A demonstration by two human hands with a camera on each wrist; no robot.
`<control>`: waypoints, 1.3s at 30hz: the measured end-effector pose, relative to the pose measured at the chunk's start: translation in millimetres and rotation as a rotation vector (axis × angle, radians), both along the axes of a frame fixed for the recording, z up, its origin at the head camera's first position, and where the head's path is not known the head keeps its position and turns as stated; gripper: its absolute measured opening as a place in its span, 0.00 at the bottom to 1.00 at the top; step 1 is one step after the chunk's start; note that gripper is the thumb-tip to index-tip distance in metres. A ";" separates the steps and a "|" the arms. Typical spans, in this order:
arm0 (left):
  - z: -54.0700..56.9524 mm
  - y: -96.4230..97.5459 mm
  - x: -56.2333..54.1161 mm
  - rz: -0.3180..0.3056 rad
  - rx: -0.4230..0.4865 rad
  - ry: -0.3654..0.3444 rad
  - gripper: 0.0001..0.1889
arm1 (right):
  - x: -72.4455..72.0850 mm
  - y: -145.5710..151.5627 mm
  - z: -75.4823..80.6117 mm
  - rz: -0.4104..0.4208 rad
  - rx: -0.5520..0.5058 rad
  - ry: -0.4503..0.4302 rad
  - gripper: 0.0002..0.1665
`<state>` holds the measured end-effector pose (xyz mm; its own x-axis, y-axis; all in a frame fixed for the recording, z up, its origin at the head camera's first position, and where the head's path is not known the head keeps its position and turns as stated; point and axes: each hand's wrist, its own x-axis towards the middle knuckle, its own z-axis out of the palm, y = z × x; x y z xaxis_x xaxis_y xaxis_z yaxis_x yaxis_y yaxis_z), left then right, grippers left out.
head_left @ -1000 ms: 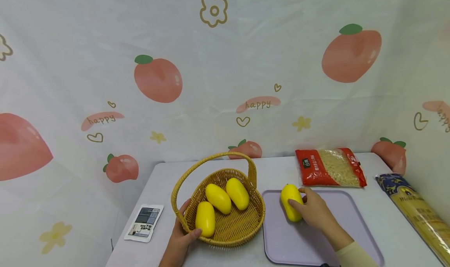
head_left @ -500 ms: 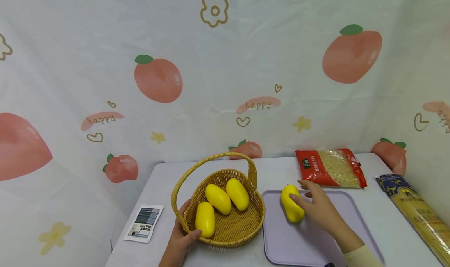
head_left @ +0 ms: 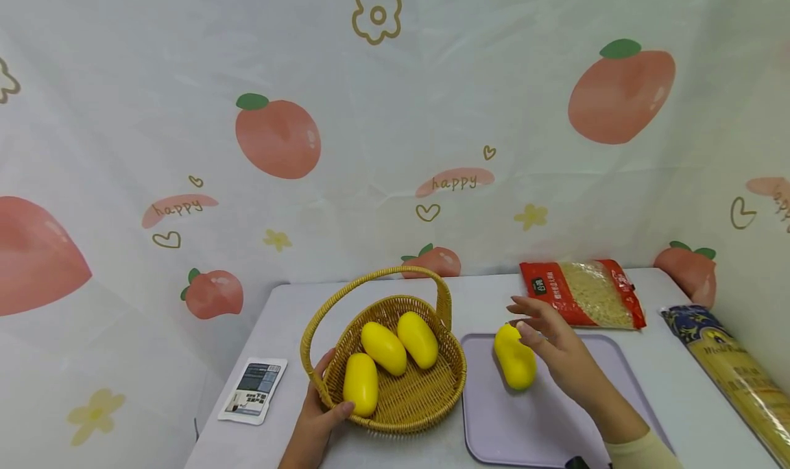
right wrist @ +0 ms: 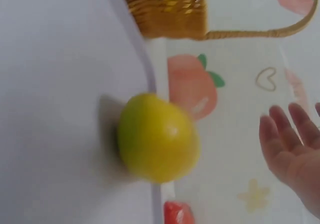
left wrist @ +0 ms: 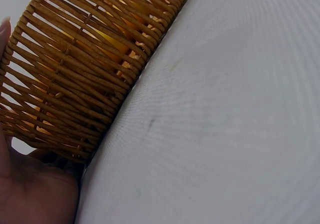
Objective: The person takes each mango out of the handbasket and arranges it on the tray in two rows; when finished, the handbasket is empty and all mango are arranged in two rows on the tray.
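Note:
My left hand point(head_left: 313, 424) grips the left rim of a woven wicker basket point(head_left: 426, 402), thumb over the edge and fingers outside. Three yellow mangoes lie inside, one of them a mango point(head_left: 361, 385) close to the thumb. In the left wrist view the hand point(left wrist: 40, 191) is against the basket's wall point(left wrist: 75, 79). A single mango point(head_left: 516, 366) rests on the lilac tray point(head_left: 494, 431). Above and right of it hovers my right hand point(head_left: 564, 356), fingers extended and holding nothing. The right wrist view shows a gap between the hand point(right wrist: 300, 159) and the mango point(right wrist: 159, 139).
Behind the tray lies a red bag of pale grains point(head_left: 583, 294). A long yellow-and-blue packet point(head_left: 725, 369) runs along the right side. A small white pouch point(head_left: 253, 391) sits left of the basket, whose tall handle point(head_left: 370, 277) arches upward. A printed curtain point(head_left: 370, 112) hangs behind the table.
My right hand has let go of the mango on the tray, lifting up and to the right as its fingers spread. The left hand and basket have stayed in place.

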<state>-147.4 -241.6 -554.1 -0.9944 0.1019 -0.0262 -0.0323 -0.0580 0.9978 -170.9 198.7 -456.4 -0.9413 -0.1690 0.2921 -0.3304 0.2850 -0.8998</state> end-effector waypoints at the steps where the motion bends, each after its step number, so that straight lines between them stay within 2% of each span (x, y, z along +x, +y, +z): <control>1: -0.1 0.0 0.0 -0.001 0.001 0.001 0.48 | 0.5 -0.4 1.8 0.031 -0.037 0.000 0.26; 5: -0.5 0.2 -0.2 -0.001 -0.003 0.004 0.48 | 2.5 -2.8 8.9 0.153 -0.151 -0.022 0.26; 11: -0.8 0.4 -0.6 0.009 -0.015 0.007 0.48 | 4.5 -12.0 18.3 0.314 -0.276 -0.124 0.30; 17: -0.3 0.4 0.3 0.010 -0.018 0.008 0.48 | 2.5 -26.8 11.1 0.495 -0.357 -0.158 0.33; 20: 0.0 0.4 0.8 0.010 -0.018 0.006 0.48 | 1.5 -38.1 4.2 0.553 -0.379 -0.194 0.33; 24: -0.5 0.1 0.1 0.011 -0.017 0.007 0.48 | 2.2 -55.5 -3.4 0.603 -0.388 -0.231 0.33; 32: 0.9 -0.4 -0.1 0.013 -0.026 -0.008 0.48 | 6.4 -93.9 -9.5 0.643 -0.375 -0.338 0.42; 39: -3.4 -1.6 -3.1 0.018 -0.009 -0.029 0.48 | 4.1 -122.7 -13.5 0.652 -0.370 -0.391 0.42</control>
